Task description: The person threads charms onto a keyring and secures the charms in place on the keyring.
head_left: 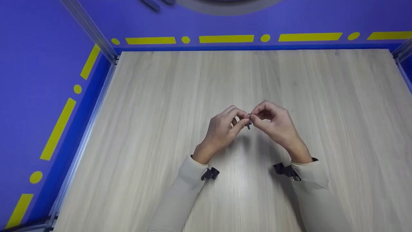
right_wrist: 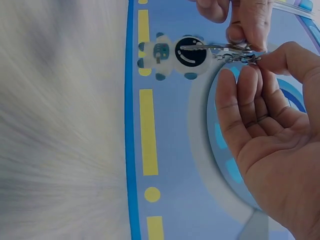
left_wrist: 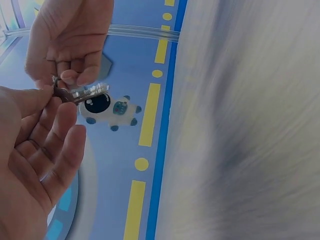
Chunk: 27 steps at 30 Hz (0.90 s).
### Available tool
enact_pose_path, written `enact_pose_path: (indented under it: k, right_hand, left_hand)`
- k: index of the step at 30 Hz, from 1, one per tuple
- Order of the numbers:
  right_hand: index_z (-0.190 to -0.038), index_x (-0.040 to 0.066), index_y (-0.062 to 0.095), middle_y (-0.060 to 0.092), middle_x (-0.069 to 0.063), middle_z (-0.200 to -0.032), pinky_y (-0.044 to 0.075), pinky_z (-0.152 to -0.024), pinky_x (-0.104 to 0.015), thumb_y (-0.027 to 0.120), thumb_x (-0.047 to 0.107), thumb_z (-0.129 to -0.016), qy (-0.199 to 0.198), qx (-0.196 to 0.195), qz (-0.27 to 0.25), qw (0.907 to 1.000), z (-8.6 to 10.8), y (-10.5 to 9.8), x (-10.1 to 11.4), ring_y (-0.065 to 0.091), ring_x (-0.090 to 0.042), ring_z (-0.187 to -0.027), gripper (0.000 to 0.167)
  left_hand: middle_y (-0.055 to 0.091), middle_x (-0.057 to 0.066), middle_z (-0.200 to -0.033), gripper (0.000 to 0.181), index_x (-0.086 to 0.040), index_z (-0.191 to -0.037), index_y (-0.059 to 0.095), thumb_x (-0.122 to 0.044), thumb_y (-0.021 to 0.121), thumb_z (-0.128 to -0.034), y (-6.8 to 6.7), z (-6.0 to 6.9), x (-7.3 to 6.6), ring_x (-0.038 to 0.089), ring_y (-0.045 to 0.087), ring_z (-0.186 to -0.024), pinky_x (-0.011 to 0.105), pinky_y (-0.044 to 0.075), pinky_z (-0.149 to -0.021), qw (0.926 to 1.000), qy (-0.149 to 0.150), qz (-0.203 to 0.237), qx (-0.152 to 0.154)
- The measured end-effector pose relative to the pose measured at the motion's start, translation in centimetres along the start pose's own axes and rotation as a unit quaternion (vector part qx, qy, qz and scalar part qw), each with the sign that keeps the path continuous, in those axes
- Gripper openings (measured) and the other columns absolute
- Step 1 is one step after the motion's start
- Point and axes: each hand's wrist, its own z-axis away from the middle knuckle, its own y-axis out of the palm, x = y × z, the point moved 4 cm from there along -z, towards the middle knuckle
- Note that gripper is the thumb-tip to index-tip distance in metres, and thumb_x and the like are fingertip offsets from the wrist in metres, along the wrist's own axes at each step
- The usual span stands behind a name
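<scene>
Above the wooden table, my left hand point(head_left: 222, 127) and right hand point(head_left: 276, 124) meet fingertip to fingertip. Between them hangs a small metal key point(head_left: 248, 127), its toothed blade plain in the left wrist view point(left_wrist: 92, 92). My left thumb and index finger pinch the key's head. A short chain with a key ring point(right_wrist: 235, 58) runs beside the key in the right wrist view. My right thumb and index finger pinch the ring end, close against the left fingertips. The other right fingers are loosely bent. Fingertips hide the spot where key and ring meet.
The pale wooden table point(head_left: 154, 112) spreads around both hands. Blue panels with yellow dashes stand at the back point(head_left: 225, 25) and left point(head_left: 29, 80). A dark strap piece point(head_left: 210, 173) sits at the left cuff, another dark strap piece point(head_left: 286, 170) at the right.
</scene>
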Motion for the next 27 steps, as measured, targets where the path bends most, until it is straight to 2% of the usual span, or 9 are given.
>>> enact_pose_path:
  k: [3,15,20,27]
  right_hand:
    - [-0.094,-0.007,0.068,0.071,-0.006,-0.09,0.058,-0.079,-0.024,0.071,-0.014,-0.093,-0.002,0.002,0.002,1.0,0.01,0.08,0.07,0.07,-0.017,-0.081,0.008]
    - [-0.094,-0.007,0.068,0.07,-0.008,-0.091,0.057,-0.079,-0.023,0.071,-0.012,-0.094,0.004,-0.019,-0.005,0.9998,0.01,-0.01,0.1,0.067,-0.017,-0.082,0.006]
    - [-0.094,-0.007,0.068,0.07,-0.006,-0.091,0.056,-0.079,-0.023,0.071,-0.012,-0.094,0.011,-0.017,-0.002,0.9998,-0.03,0.05,0.02,0.068,-0.017,-0.083,0.006]
    - [-0.094,-0.006,0.069,0.07,-0.008,-0.09,0.057,-0.08,-0.022,0.071,-0.013,-0.094,0.011,-0.013,0.002,0.9999,-0.04,0.1,-0.02,0.068,-0.016,-0.083,0.008]
  left_hand:
    - [0.07,0.003,-0.095,0.009,-0.004,-0.102,0.069,-0.013,0.073,-0.1021,-0.13,-0.02,0.04,0.015,0.066,-0.074,0.027,0.056,-0.066,1.0,-0.003,-0.008,-0.005]
    - [0.07,0.004,-0.095,0.009,-0.003,-0.103,0.07,-0.011,0.074,-0.1014,-0.17,-0.01,0.09,0.015,0.067,-0.073,0.021,0.055,-0.066,0.9997,-0.002,0.014,-0.019]
    - [0.07,0.006,-0.093,0.01,-0.002,-0.101,0.07,-0.01,0.074,-0.1011,-0.17,-0.02,0.15,0.018,0.068,-0.073,0.025,0.058,-0.065,0.9996,0.005,0.005,-0.026]
    - [0.07,0.005,-0.093,0.011,-0.002,-0.1,0.07,-0.012,0.075,-0.1007,-0.22,0.03,0.21,0.017,0.067,-0.072,0.034,0.059,-0.063,0.9996,-0.001,-0.003,-0.027]
